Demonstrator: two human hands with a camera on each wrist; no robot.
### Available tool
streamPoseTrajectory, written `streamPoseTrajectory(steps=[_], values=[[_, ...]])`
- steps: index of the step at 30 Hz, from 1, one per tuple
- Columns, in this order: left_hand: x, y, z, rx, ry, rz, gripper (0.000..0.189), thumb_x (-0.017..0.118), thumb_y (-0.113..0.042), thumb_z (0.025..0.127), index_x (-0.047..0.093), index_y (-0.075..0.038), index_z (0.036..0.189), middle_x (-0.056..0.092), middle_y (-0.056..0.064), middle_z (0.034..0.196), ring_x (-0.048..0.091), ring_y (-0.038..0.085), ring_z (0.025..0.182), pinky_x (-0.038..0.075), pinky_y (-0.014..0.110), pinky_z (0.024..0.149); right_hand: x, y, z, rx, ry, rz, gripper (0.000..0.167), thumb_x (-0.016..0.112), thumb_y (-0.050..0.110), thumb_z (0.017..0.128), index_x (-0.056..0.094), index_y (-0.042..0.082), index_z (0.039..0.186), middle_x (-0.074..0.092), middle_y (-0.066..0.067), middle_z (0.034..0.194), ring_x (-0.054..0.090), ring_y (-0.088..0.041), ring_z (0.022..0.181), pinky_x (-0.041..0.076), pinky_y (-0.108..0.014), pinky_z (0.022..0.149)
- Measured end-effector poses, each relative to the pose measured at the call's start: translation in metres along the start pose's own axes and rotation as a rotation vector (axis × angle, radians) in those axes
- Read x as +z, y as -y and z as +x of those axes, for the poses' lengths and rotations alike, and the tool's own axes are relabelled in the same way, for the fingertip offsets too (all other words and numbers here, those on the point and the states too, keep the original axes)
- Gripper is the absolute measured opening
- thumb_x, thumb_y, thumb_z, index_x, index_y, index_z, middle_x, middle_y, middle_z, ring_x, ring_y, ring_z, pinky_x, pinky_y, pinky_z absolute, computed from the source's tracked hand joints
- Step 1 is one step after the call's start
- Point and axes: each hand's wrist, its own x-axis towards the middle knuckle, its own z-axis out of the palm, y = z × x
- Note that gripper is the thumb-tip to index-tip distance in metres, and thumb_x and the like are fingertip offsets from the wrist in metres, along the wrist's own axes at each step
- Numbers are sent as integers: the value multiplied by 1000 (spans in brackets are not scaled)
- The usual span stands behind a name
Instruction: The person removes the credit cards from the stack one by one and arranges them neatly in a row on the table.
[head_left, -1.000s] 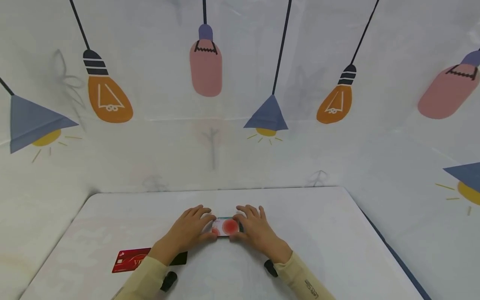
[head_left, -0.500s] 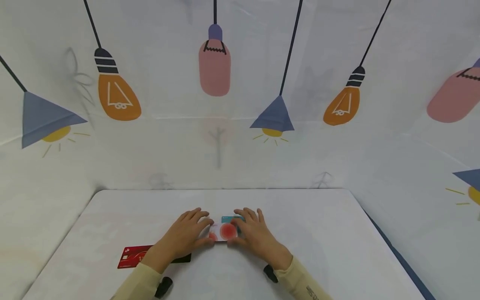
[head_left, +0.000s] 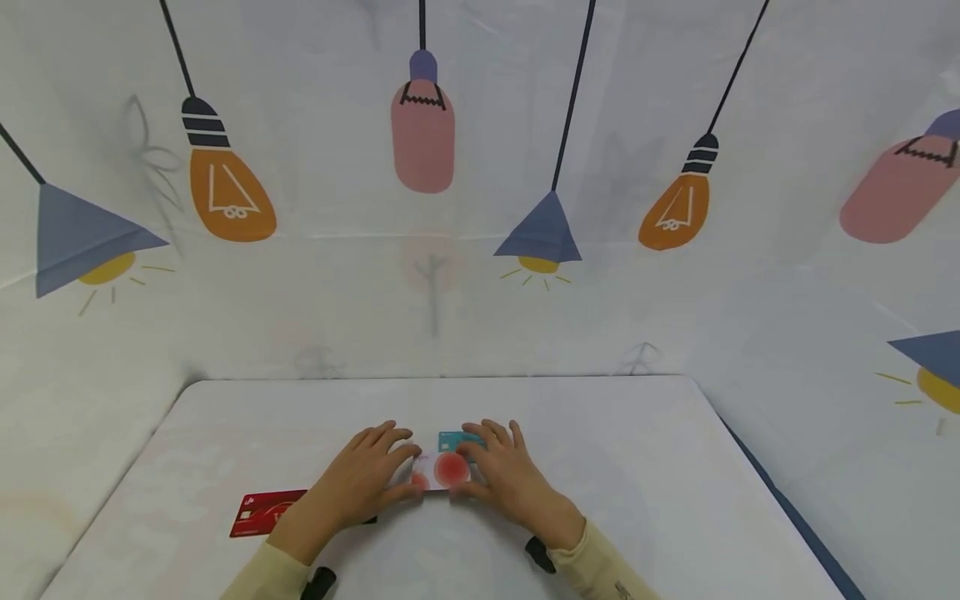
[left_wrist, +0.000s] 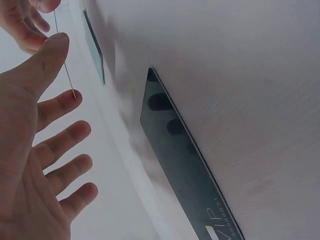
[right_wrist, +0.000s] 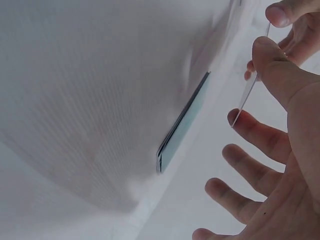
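Observation:
Both hands share one thin white card (head_left: 452,471) printed with red circles. My left hand (head_left: 367,475) pinches its left end between thumb and index finger. At the right end, my right hand (head_left: 506,475) does the same. Seen edge-on in the right wrist view, the card (right_wrist: 246,95) is raised off the table; the other fingers of each hand are spread. Just beyond it lies a teal card (head_left: 450,441), partly hidden by the white card and right hand. In the right wrist view it looks like a small stack (right_wrist: 186,125) with dark edges.
Left of the hands, a red card (head_left: 257,513) lies partly under the left forearm. A dark card (left_wrist: 172,145) with VIP lettering rests on the white table (head_left: 645,467). Behind stands a white wall sheet (head_left: 480,325) with printed lamps. Dark wrist mounts (head_left: 540,554) sit below the wrists.
The white card, held by both hands, has moved toward the person and slightly left. More of the teal card now shows beyond it. The left arm covers more of the dark card.

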Motion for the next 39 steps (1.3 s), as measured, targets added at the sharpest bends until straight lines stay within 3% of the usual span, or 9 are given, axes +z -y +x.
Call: streamPoseTrajectory(steps=[11,29,39], values=[[-5,-9,-8,-41,56,-39,53,74,-53,88,66,-18,126,61,10,136,49,40,133,38,60,110,1,7,-6,26,49,15,52,77,52,84,64,20,121,50,-8,147,42,-33,138,26,-71,111],[-4,-13,-21,-29,22,0,52,74,-54,87,67,-18,124,62,10,133,51,39,132,40,59,109,0,16,-10,-33,24,29,52,82,49,81,65,17,119,51,-9,145,43,-33,137,26,-73,110],[-4,-11,-29,-59,41,-18,51,75,-53,87,67,-17,123,63,10,132,51,40,131,39,60,109,7,25,-6,-7,66,0,51,79,53,83,68,18,117,52,-7,146,43,-30,136,25,-70,112]])
